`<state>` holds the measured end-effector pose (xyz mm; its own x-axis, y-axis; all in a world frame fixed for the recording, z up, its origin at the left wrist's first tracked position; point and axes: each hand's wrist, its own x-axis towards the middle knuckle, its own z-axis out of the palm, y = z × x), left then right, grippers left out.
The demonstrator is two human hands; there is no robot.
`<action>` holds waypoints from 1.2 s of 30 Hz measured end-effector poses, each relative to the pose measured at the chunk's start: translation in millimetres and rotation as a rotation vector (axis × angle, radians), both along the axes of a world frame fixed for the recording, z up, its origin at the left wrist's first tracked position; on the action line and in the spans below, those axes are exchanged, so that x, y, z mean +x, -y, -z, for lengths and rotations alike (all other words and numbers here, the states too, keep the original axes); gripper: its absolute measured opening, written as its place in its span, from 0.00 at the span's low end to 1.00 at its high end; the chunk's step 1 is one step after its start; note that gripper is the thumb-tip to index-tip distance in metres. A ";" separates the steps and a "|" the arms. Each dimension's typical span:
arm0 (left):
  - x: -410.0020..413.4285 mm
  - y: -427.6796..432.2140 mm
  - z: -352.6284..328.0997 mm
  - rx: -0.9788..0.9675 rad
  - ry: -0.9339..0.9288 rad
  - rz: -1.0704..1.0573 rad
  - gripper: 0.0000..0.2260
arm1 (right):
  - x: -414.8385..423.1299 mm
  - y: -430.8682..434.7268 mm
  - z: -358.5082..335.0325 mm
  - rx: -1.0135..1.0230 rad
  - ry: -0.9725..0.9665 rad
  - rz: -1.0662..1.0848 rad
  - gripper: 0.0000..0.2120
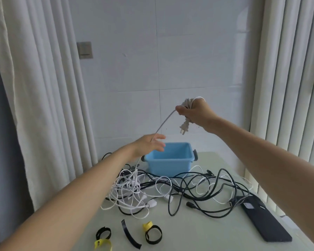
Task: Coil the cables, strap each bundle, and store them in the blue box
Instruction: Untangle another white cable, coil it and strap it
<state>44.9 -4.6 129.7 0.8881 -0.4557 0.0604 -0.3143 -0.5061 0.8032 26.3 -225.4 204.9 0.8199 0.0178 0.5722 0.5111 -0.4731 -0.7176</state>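
Slanting white cable (166, 120), plug (184, 126) downward

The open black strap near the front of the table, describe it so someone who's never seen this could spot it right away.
Start at the blue box, come forward past the cable tangle to the table's near edge. The open black strap lies between two black-and-yellow straps; unlike those, it is uncurled and all black.
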 end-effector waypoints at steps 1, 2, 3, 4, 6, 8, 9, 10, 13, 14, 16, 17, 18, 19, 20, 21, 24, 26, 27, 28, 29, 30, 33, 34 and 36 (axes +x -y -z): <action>-0.1 2.6 7.2 -0.010 -0.024 0.017 0.16 | -0.3 -1.1 1.3 -0.007 0.008 0.008 0.16; 0.4 2.6 14.3 -0.037 -0.042 0.005 0.12 | 0.1 -0.5 4.0 -0.018 0.007 0.022 0.16; 1.9 0.1 21.0 -0.080 -0.059 -0.019 0.08 | 0.0 1.0 6.8 -0.029 -0.005 0.030 0.17; 4.1 -3.5 28.9 -0.132 -0.078 -0.042 0.07 | 0.1 4.5 11.3 -0.032 -0.037 0.026 0.17; 5.6 -14.1 41.7 -0.240 -0.123 -0.060 0.08 | 1.2 13.2 22.0 -0.008 -0.115 -0.012 0.17; 6.1 -28.7 53.2 -0.304 -0.176 -0.038 0.09 | 2.1 23.8 36.4 0.032 -0.153 -0.030 0.18; 5.8 -36.5 57.0 -0.318 -0.200 -0.026 0.10 | 2.7 28.8 43.9 0.054 -0.162 -0.030 0.19; 6.8 -45.1 60.1 -0.321 -0.212 -0.018 0.11 | 3.1 33.4 51.8 0.074 -0.175 -0.027 0.19; 11.0 -61.8 66.6 -0.380 -0.210 -0.056 0.09 | 2.7 48.2 79.3 0.123 -0.290 -0.017 0.21; 12.7 -62.6 67.0 -0.433 -0.196 -0.091 0.08 | 1.6 53.2 88.4 0.120 -0.352 -0.044 0.22; 16.0 -57.6 63.9 -0.540 -0.140 -0.174 0.08 | -0.8 57.8 108.3 0.030 -0.472 -0.163 0.24; 18.4 -52.7 61.9 -0.573 -0.094 -0.210 0.07 | -1.4 56.6 120.6 -0.025 -0.521 -0.243 0.25; 20.2 -47.3 59.1 -0.600 -0.041 -0.244 0.07 | -1.5 53.6 131.6 -0.060 -0.560 -0.318 0.26; 22.1 -41.2 57.1 -0.632 0.006 -0.274 0.07 | -2.5 47.9 142.2 -0.057 -0.595 -0.395 0.27; 23.2 -35.2 55.2 -0.673 0.045 -0.307 0.07 | -5.7 40.6 149.8 -0.023 -0.624 -0.468 0.27; 24.7 -27.9 55.9 -0.714 0.072 -0.345 0.07 | -7.3 34.3 159.1 0.031 -0.645 -0.535 0.26; 22.0 -7.3 65.9 -0.780 0.132 -0.464 0.06 | -17.4 17.3 176.2 0.179 -0.686 -0.727 0.26; 17.4 2.6 83.5 -0.737 0.154 -0.526 0.07 | -23.5 10.6 183.3 0.330 -0.692 -0.871 0.27; 15.1 6.1 93.8 -0.697 0.166 -0.539 0.07 | -26.1 8.0 184.3 0.424 -0.684 -0.936 0.29; 13.0 8.4 104.0 -0.646 0.181 -0.534 0.06 | -27.7 6.4 184.4 0.532 -0.662 -0.978 0.29; 11.0 10.4 113.5 -0.583 0.192 -0.514 0.06 | -27.0 5.9 185.1 0.657 -0.634 -0.996 0.29; 8.6 11.5 121.5 -0.510 0.197 -0.476 0.06 | -25.0 6.2 185.3 0.791 -0.595 -1.015 0.27; -2.3 14.4 137.5 -0.292 0.127 -0.296 0.09 | -15.1 10.8 180.4 1.209 -0.506 -1.106 0.21; -7.1 15.4 141.5 -0.241 0.103 -0.232 0.10 | -11.3 14.1 179.3 1.335 -0.494 -1.087 0.20; -17.8 18.2 149.2 -0.193 0.050 -0.124 0.11 | -5.6 21.8 179.3 1.525 -0.475 -0.990 0.17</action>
